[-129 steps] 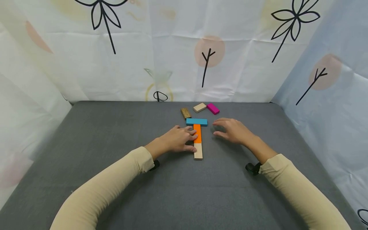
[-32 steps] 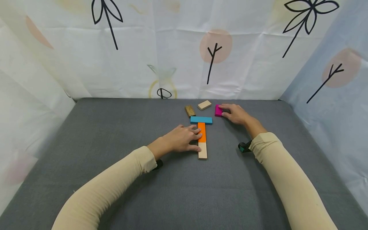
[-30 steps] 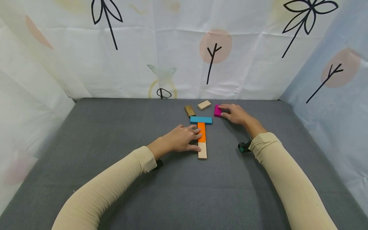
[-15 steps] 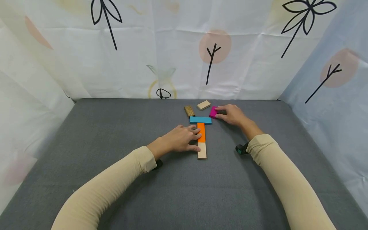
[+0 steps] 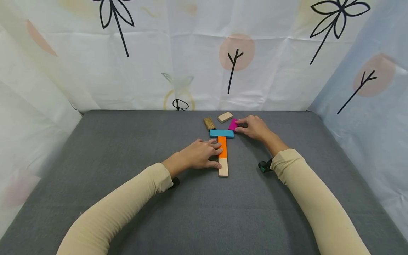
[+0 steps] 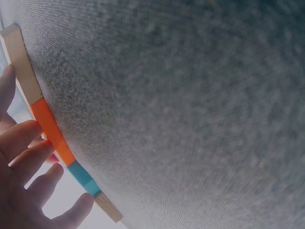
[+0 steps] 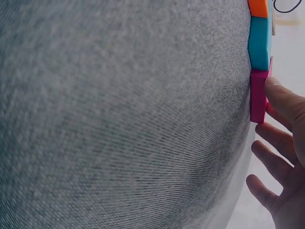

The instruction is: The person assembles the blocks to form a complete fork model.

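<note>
Flat wooden blocks form a T on the table. A blue block (image 5: pixel 221 134) is the crossbar, above an orange block (image 5: pixel 222 147) and a pale wooden block (image 5: pixel 223 168) laid end to end. My left hand (image 5: pixel 200 154) rests its spread fingers on the orange block, with the thumb on the pale one. My right hand (image 5: pixel 253 127) pinches a magenta block (image 5: pixel 233 124) between thumb and index finger. In the right wrist view the magenta block (image 7: pixel 258 98) touches the end of the blue block (image 7: pixel 259 44), and the other fingers are spread.
A dark brown grained block (image 5: pixel 209 124) lies against the blue block's left end. Behind them sits another pale block (image 5: pixel 225 117), turned at an angle. The grey cloth-covered table (image 5: pixel 197 216) ends at a white printed curtain (image 5: pixel 197 71).
My right hand has reached to the magenta block, taken hold of it, and slid it left and nearer until it meets the blue block's right end. The left hand stays put.
</note>
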{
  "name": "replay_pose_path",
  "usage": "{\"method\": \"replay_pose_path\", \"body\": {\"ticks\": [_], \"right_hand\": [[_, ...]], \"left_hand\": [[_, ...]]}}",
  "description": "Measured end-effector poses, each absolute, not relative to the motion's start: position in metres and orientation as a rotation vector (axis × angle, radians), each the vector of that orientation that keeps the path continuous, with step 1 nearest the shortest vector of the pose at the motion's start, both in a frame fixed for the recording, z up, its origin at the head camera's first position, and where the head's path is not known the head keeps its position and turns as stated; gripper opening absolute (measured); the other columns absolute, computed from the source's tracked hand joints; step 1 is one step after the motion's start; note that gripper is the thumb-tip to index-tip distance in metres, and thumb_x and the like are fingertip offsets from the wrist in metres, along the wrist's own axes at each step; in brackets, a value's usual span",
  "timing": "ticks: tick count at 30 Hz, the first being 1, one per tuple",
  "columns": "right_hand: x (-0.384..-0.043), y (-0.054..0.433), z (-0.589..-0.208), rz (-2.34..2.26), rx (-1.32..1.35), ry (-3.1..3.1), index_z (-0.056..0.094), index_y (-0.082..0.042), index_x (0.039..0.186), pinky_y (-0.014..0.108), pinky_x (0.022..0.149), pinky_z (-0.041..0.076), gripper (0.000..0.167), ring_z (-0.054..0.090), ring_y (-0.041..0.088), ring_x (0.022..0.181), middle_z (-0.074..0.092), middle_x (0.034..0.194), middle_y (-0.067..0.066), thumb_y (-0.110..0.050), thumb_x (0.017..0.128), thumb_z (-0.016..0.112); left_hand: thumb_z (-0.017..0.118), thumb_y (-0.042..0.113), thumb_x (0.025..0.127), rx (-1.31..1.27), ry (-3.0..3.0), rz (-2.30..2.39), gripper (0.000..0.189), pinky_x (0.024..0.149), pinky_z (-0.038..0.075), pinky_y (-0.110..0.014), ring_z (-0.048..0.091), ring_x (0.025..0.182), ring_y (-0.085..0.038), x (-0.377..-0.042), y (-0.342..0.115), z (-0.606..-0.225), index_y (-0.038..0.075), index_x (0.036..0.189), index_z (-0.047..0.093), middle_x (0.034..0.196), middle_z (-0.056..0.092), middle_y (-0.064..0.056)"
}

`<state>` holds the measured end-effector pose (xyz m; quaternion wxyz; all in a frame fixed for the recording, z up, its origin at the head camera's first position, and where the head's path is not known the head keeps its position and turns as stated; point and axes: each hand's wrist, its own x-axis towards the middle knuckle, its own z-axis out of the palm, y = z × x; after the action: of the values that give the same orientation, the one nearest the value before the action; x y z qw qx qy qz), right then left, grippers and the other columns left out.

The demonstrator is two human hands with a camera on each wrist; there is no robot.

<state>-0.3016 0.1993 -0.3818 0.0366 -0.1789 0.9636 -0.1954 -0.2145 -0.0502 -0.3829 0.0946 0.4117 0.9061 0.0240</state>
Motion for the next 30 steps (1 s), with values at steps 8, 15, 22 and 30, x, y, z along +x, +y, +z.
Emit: {"method": "replay_pose_path", "body": {"ticks": [8,15,22,30], "right_hand": [[-0.3024,0.1986,-0.3814,-0.57,-0.545,2.951,0.065,-0.004,0.132,0.055,0.1,0.044,0.043,0.054,0.041,0.125,0.058,0.136,0.022,-0.028,0.096,0.069],[-0.3013,0.1973,-0.3803,-0.573,-0.549,2.959,0.065,-0.004,0.132,0.055,0.101,0.043,0.043,0.054,0.041,0.125,0.059,0.136,0.022,-0.027,0.095,0.07],[-0.3029,0.1955,-0.3806,-0.564,-0.555,2.957,0.064,-0.004,0.133,0.055,0.103,0.041,0.044,0.052,0.041,0.128,0.058,0.137,0.021,-0.027,0.096,0.069],[-0.3042,0.1949,-0.3804,-0.57,-0.567,2.938,0.064,-0.004,0.134,0.055,0.107,0.038,0.044,0.048,0.04,0.132,0.057,0.139,0.019,-0.026,0.096,0.068]], "left_hand": [[0.055,0.059,0.095,1.221,2.676,0.083,0.069,0.108,0.037,-0.054,0.03,0.147,-0.024,-0.2142,-0.0505,-0.383,0.015,0.148,0.05,0.155,0.041,-0.005],[0.055,0.06,0.095,1.204,2.668,0.081,0.07,0.109,0.035,-0.055,0.029,0.148,-0.024,-0.214,-0.0506,-0.3807,0.016,0.149,0.049,0.156,0.04,-0.005],[0.055,0.06,0.095,1.201,2.671,0.083,0.07,0.109,0.035,-0.055,0.029,0.148,-0.024,-0.2138,-0.0505,-0.3806,0.016,0.149,0.049,0.156,0.04,-0.005],[0.055,0.059,0.095,1.206,2.674,0.08,0.069,0.108,0.037,-0.054,0.03,0.148,-0.023,-0.214,-0.0508,-0.3814,0.016,0.149,0.049,0.155,0.041,-0.005]]}}
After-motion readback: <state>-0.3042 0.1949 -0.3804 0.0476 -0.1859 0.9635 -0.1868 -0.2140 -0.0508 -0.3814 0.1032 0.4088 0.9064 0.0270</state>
